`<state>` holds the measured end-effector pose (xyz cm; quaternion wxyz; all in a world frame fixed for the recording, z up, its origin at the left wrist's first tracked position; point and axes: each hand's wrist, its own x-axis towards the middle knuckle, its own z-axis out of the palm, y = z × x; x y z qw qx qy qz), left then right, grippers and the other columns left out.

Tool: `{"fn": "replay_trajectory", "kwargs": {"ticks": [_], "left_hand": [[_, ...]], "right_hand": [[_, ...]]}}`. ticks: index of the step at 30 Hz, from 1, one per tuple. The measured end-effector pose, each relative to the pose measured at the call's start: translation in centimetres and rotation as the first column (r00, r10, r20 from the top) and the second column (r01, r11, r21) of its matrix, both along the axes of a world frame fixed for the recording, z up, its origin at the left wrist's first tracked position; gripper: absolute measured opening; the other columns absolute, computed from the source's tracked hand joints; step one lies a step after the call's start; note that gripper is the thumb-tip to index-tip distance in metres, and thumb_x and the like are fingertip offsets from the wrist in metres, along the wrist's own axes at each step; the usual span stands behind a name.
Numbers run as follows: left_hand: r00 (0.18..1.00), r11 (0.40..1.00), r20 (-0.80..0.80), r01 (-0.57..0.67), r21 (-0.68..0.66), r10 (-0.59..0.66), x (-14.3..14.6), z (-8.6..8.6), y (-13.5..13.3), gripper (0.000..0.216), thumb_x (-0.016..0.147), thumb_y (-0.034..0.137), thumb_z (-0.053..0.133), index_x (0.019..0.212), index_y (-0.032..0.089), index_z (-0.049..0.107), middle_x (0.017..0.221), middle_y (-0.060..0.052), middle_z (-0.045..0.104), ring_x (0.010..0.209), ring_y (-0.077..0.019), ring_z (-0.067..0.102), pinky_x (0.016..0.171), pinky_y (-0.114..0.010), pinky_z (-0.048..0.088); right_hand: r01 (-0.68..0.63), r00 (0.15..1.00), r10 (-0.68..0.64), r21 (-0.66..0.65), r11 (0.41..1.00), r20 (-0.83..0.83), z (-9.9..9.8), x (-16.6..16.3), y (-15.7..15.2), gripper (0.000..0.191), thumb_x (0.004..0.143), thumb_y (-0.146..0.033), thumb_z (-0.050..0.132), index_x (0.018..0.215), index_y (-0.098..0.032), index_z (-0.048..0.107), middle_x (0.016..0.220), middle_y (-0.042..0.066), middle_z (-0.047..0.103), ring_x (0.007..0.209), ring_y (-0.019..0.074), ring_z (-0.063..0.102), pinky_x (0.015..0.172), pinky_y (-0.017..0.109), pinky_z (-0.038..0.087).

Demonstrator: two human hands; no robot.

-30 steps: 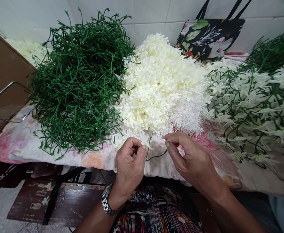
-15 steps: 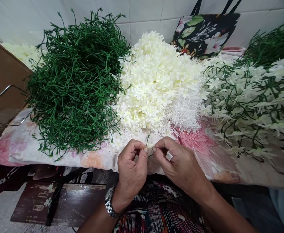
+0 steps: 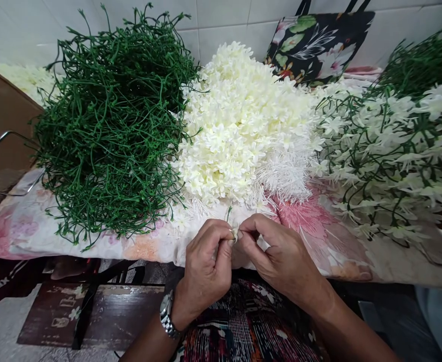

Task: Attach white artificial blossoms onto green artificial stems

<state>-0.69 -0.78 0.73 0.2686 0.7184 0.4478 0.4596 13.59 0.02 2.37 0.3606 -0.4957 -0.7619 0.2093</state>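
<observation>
In the head view, the left hand (image 3: 208, 264) has thumb and forefinger clamped on a small white flower (image 3: 235, 233), in front of the blossom pile (image 3: 236, 130), a green stem (image 3: 229, 213) poking up just beyond; the right hand (image 3: 281, 259) has its fingertips together at the flower's other side, exact hold too small to tell

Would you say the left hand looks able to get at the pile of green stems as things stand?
Probably yes: the pile of green stems lies ahead and leftward, with no barrier showing between it and the left hand, though that hand seems busy pinching a small pale piece.
</observation>
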Motion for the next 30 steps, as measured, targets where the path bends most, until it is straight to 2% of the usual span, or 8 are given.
{"fn": "replay_trajectory", "kwargs": {"ticks": [2, 5, 10, 17, 20, 23, 27, 30], "left_hand": [[0.998, 0.997, 0.057, 0.013, -0.071, -0.009, -0.2, -0.1, -0.2, 0.013, 0.083, 0.008, 0.046, 0.083, 0.018, 0.054, 0.077, -0.002, 0.059, 0.071, -0.012, 0.058, 0.064, -0.022, 0.048], [0.978, 0.967, 0.206, 0.018, -0.255, 0.036, -0.3, -0.3, -0.5, 0.012, 0.084, 0.014, 0.048, 0.092, 0.019, 0.056, 0.073, 0.0, 0.061, 0.061, -0.0107, 0.059, 0.056, -0.02, 0.049], [0.954, 0.904, 0.297, 0.098, -0.416, 0.034, 0.0, -0.1, -0.6, 0.008, 0.081, 0.016, 0.054, 0.075, 0.017, 0.059, 0.06, 0.002, 0.056, 0.05, -0.0092, 0.053, 0.048, -0.019, 0.047], [0.88, 0.921, 0.474, 0.153, -0.357, 0.038, 0.5, 0.1, -0.9, 0.01, 0.08, 0.019, 0.059, 0.071, 0.017, 0.061, 0.061, 0.002, 0.054, 0.049, -0.0073, 0.048, 0.045, -0.017, 0.041], [0.865, 0.919, 0.502, 0.191, -0.344, 0.008, 0.7, -0.1, -1.1, 0.011, 0.081, 0.019, 0.059, 0.071, 0.018, 0.061, 0.063, 0.002, 0.054, 0.049, -0.007, 0.047, 0.045, -0.018, 0.039], [0.852, 0.915, 0.524, 0.227, -0.334, -0.019, 0.9, -0.3, -1.2, 0.012, 0.082, 0.018, 0.058, 0.07, 0.018, 0.061, 0.063, 0.002, 0.053, 0.048, -0.0064, 0.045, 0.044, -0.018, 0.038], [0.877, 0.919, 0.474, 0.249, -0.306, -0.08, 0.8, -0.1, -1.2, 0.011, 0.081, 0.014, 0.056, 0.071, 0.016, 0.061, 0.062, 0.002, 0.053, 0.049, -0.0071, 0.046, 0.046, -0.019, 0.039], [0.945, 0.958, 0.314, 0.169, -0.233, -0.091, 0.5, 0.3, -0.8, 0.011, 0.082, 0.011, 0.053, 0.078, 0.017, 0.061, 0.064, 0.001, 0.056, 0.056, -0.0094, 0.052, 0.051, -0.02, 0.042]], "right_hand": [[-0.011, 1.0, 0.011, 0.03, 0.999, -0.009, 0.0, 0.1, -0.2, 0.014, 0.084, -0.012, 0.043, 0.073, -0.018, 0.05, 0.06, -0.003, 0.052, 0.052, 0.0076, 0.049, 0.05, 0.019, 0.04], [-0.027, 1.0, 0.028, 0.084, 0.996, -0.011, 0.0, 0.1, -0.4, 0.016, 0.085, -0.01, 0.042, 0.074, -0.018, 0.05, 0.06, -0.002, 0.051, 0.052, 0.0079, 0.048, 0.049, 0.019, 0.04], [-0.05, 0.999, 0.052, 0.096, 0.994, -0.016, -0.3, 0.1, -1.2, 0.015, 0.087, -0.012, 0.042, 0.077, -0.018, 0.051, 0.063, -0.001, 0.051, 0.055, 0.0095, 0.048, 0.051, 0.021, 0.041], [-0.083, 0.974, 0.074, -0.035, 0.996, -0.216, -0.8, 0.4, -2.5, 0.009, 0.087, -0.012, 0.047, 0.089, -0.019, 0.052, 0.071, -0.001, 0.054, 0.06, 0.0094, 0.053, 0.054, 0.021, 0.045], [-0.054, 0.973, 0.052, -0.004, 0.999, -0.224, -1.0, 0.5, -2.7, 0.011, 0.086, -0.01, 0.048, 0.085, -0.02, 0.052, 0.067, -0.002, 0.054, 0.058, 0.0098, 0.051, 0.052, 0.022, 0.043], [-0.013, 0.977, 0.027, 0.068, 0.998, -0.214, -1.3, 0.6, -2.7, 0.014, 0.084, -0.009, 0.049, 0.092, -0.019, 0.051, 0.072, 0.0, 0.055, 0.063, 0.0109, 0.053, 0.055, 0.022, 0.045], [-0.053, 0.982, 0.073, 0.114, 0.992, -0.174, -1.5, 1.0, -2.5, 0.019, 0.084, -0.009, 0.05, 0.101, -0.017, 0.052, 0.087, 0.006, 0.058, 0.081, 0.0141, 0.057, 0.067, 0.025, 0.05], [-0.071, 0.98, 0.089, 0.105, 0.992, -0.177, -1.6, 1.5, -2.3, 0.012, 0.083, -0.008, 0.052, 0.091, -0.017, 0.055, 0.077, 0.003, 0.059, 0.072, 0.0118, 0.057, 0.062, 0.022, 0.048]]}}
